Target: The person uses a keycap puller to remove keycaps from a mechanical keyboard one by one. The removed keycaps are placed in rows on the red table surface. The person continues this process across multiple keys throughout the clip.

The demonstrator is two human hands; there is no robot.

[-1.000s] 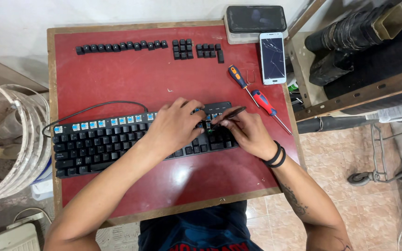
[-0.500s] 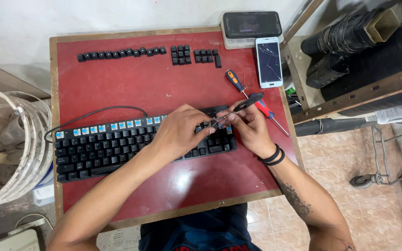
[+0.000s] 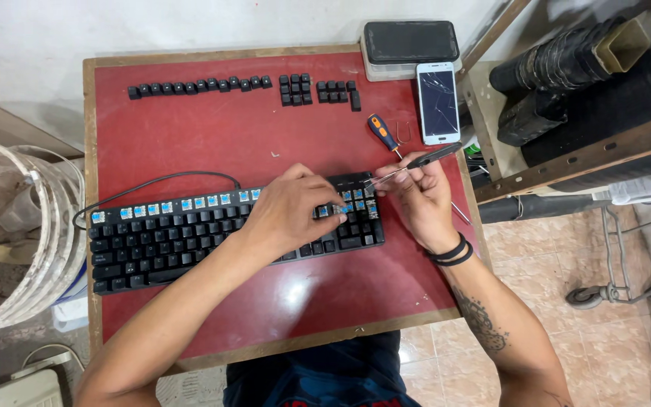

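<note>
Black keyboard (image 3: pixel 190 241) under left hand (image 3: pixel 288 215)'s pressing grip; keycap puller (image 3: pixel 416 164) clasped in right hand (image 3: pixel 420 200).

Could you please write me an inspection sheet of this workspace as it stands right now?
Surface: red table top with a wooden rim, worn at the edges.
Job's things: black keyboard, top-row keycaps off so blue switches show; removed keycaps lined up along the far edge.
Clutter: screwdriver, cracked white phone, dark phone on a pale box.
Hands: left hand presses on the keyboard's right part; right hand holds a thin keycap puller in its fingers.
Cables: keyboard cable loops over the table.
Surroundings: pale bucket at left, metal rack with black tubes at right, tiled floor.
</note>
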